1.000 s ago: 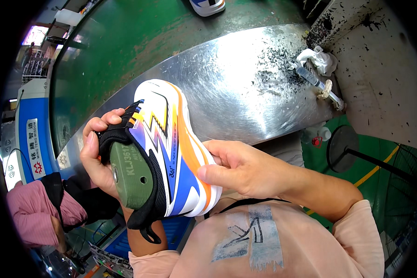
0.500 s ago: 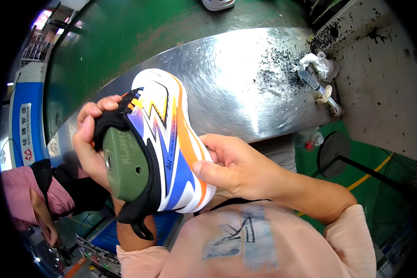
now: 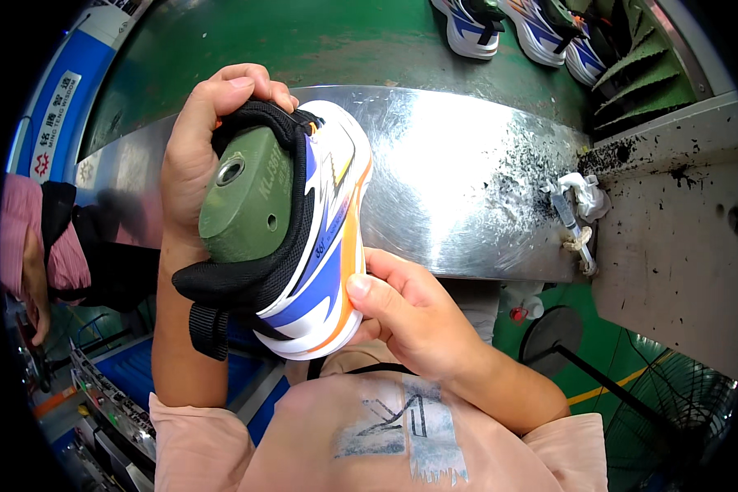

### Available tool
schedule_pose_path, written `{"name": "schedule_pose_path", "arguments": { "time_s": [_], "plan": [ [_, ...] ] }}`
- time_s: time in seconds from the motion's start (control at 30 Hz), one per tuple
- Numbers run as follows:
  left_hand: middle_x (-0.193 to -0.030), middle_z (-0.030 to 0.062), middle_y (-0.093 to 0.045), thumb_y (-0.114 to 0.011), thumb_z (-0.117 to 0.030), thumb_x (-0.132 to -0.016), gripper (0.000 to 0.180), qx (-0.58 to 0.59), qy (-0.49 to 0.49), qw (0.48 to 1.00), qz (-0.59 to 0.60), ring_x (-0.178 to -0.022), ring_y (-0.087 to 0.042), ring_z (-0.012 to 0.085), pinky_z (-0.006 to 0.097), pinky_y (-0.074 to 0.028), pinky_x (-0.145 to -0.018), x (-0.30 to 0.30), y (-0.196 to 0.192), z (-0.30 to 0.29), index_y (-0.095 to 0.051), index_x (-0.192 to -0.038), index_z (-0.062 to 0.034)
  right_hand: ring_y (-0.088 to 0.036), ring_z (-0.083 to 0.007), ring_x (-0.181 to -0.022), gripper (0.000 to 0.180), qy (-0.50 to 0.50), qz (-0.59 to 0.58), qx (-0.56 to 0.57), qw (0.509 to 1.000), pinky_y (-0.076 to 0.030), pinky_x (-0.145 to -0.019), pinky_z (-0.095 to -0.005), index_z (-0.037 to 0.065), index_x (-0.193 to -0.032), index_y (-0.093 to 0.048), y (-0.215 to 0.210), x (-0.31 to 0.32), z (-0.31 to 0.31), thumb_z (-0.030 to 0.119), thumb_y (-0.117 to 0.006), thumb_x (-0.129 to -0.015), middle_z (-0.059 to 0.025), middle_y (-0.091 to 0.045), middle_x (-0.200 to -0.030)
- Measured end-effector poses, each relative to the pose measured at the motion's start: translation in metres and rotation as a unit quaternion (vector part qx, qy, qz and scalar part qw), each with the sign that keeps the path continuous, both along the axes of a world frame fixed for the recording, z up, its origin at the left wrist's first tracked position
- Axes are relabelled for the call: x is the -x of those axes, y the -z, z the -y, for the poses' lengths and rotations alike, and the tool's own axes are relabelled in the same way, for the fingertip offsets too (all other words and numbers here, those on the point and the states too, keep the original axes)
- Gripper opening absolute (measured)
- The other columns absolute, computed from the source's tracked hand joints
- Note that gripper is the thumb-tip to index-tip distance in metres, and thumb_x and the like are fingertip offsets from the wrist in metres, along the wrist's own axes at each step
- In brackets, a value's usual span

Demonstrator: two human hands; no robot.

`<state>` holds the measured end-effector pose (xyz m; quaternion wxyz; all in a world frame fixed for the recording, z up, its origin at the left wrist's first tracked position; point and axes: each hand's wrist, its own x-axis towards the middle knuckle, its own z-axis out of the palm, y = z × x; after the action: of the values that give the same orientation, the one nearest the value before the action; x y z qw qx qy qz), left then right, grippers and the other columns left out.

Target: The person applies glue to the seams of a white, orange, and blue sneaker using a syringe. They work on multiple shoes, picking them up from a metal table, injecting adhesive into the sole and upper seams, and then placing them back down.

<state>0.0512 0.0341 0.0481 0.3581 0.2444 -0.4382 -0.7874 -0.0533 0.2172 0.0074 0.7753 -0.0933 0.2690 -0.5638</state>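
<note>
Between my hands is a white, blue and orange sneaker (image 3: 326, 271) with a black collar, tilted so its opening faces left. A green shoe last (image 3: 246, 205) fills the opening, with a metal-ringed hole in its top. My left hand (image 3: 201, 139) is wrapped round the far side of the sneaker near the tongue, its fingertips curled over the laces. With thumb and fingers, my right hand (image 3: 414, 307) grips the sole edge near the heel. A black heel loop (image 3: 210, 330) hangs at the near left.
Ahead lies a scratched metal ledge (image 3: 435, 189) before a green conveyor belt (image 3: 336, 49). Several similar sneakers (image 3: 467, 31) stand at the far right, by green flaps (image 3: 644, 82). A syringe (image 3: 567, 217) and white cloth (image 3: 586, 197) lie against a stained panel. Another person's arm (image 3: 33, 279) shows at left.
The sneaker has turned, showing more of the last's top and less of its side. My left hand has moved farther up round it. The view has shifted, bringing more sneakers into sight.
</note>
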Motion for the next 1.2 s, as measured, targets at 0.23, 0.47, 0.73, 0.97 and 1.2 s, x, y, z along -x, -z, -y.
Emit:
{"name": "schedule_pose_path", "arguments": {
  "time_s": [0.23, 0.47, 0.73, 0.97, 1.2],
  "plan": [
    [-0.08, 0.0104, -0.058, -0.05, -0.022, -0.088, 0.018, 0.027, -0.019, 0.999, -0.005, -0.083, -0.053, 0.0215, 0.033, -0.044, -0.083, -0.006, 0.004, -0.002, -0.051, -0.08, -0.0059, -0.064, -0.0088, -0.089, 0.039, -0.014, -0.141, 0.003, 0.99, -0.053, -0.075, -0.0241, -0.005, -0.123, -0.054, 0.004, 0.008, 0.002, 0.023, -0.06, -0.096, -0.0072, -0.069, -0.101],
    [-0.081, 0.0113, -0.056, -0.047, -0.023, -0.088, 0.018, 0.068, -0.044, 0.996, -0.026, -0.092, -0.05, 0.024, 0.036, -0.036, -0.096, -0.01, 0.017, -0.004, -0.049, -0.082, -0.006, -0.064, -0.0069, -0.086, 0.047, 0.046, -0.149, 0.015, 0.988, -0.052, -0.07, -0.0222, -0.006, -0.129, -0.051, 0.015, 0.014, 0.002, 0.019, -0.065, -0.092, -0.0086, -0.07, -0.101],
    [-0.092, 0.0084, -0.057, -0.038, -0.028, -0.094, 0.021, 0.095, -0.222, 0.968, -0.067, -0.098, -0.053, 0.0244, 0.042, -0.041, -0.097, 0.006, 0.047, -0.047, -0.049, -0.086, -0.0113, -0.066, -0.0136, -0.088, 0.049, 0.095, -0.308, 0.045, 0.945, -0.053, -0.08, -0.0263, -0.01, -0.123, -0.057, 0.041, 0.065, 0.006, 0.019, -0.071, -0.086, -0.016, -0.071, -0.099],
    [-0.1, 0.0121, -0.056, -0.034, -0.029, -0.097, 0.029, 0.356, -0.302, 0.877, 0.116, -0.096, -0.055, 0.0228, 0.039, -0.048, -0.091, 0.028, 0.071, -0.067, -0.05, -0.097, -0.0054, -0.065, -0.0141, -0.095, 0.033, 0.044, -0.434, 0.063, 0.898, -0.051, -0.087, -0.0266, -0.005, -0.112, -0.067, 0.06, 0.102, 0.006, 0.016, -0.071, -0.086, -0.0124, -0.07, -0.102],
    [-0.103, 0.0143, -0.056, -0.035, -0.029, -0.097, 0.029, 0.356, -0.29, 0.885, 0.077, -0.101, -0.055, 0.023, 0.04, -0.047, -0.095, 0.025, 0.076, -0.068, -0.051, -0.103, -0.0055, -0.067, -0.0152, -0.092, 0.035, 0.029, -0.433, 0.075, 0.898, -0.052, -0.086, -0.027, -0.005, -0.111, -0.067, 0.06, 0.105, 0.008, 0.018, -0.073, -0.086, -0.013, -0.071, -0.099]
  ]
}}
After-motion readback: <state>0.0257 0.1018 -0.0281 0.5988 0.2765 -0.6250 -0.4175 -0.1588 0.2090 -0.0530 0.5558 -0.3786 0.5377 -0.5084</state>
